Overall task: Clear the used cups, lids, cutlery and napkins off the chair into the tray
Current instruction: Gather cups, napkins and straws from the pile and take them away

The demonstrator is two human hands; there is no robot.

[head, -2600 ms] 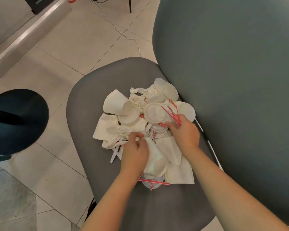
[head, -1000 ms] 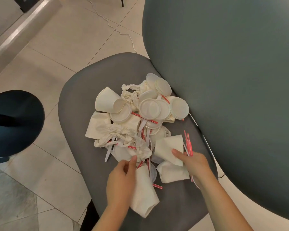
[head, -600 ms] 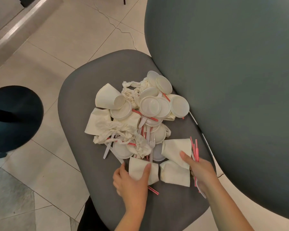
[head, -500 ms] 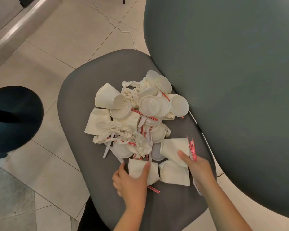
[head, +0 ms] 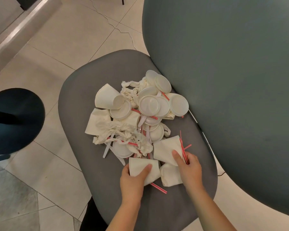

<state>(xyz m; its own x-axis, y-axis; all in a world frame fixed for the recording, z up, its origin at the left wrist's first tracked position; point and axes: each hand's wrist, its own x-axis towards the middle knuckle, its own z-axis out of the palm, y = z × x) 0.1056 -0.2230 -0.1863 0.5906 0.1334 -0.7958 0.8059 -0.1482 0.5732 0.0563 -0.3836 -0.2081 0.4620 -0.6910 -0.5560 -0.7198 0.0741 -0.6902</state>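
Note:
A heap of white paper cups, round lids [head: 149,105], crumpled napkins [head: 110,129], white plastic cutlery [head: 107,149] and red-striped straws lies on the grey chair seat [head: 83,90]. My left hand [head: 133,178] grips a flattened paper cup [head: 140,165] at the heap's near edge. My right hand [head: 188,167] holds a bunch of red straws [head: 183,148], with its thumb pressed on another flattened cup [head: 165,148]. A third cup [head: 169,176] lies between my hands. An upright-shaped cup [head: 107,97] lies on its side at the far left. No tray is in view.
A large grey-green round table top [head: 232,80] overhangs the chair's right side. A dark round stool [head: 13,119] stands on the tiled floor at the left. A white cable [head: 122,30] runs across the floor beyond the chair.
My hands drew back from the middle of the heap to its near edge. The left hand took hold of a flattened cup; the right gathered straws and set its thumb on another cup.

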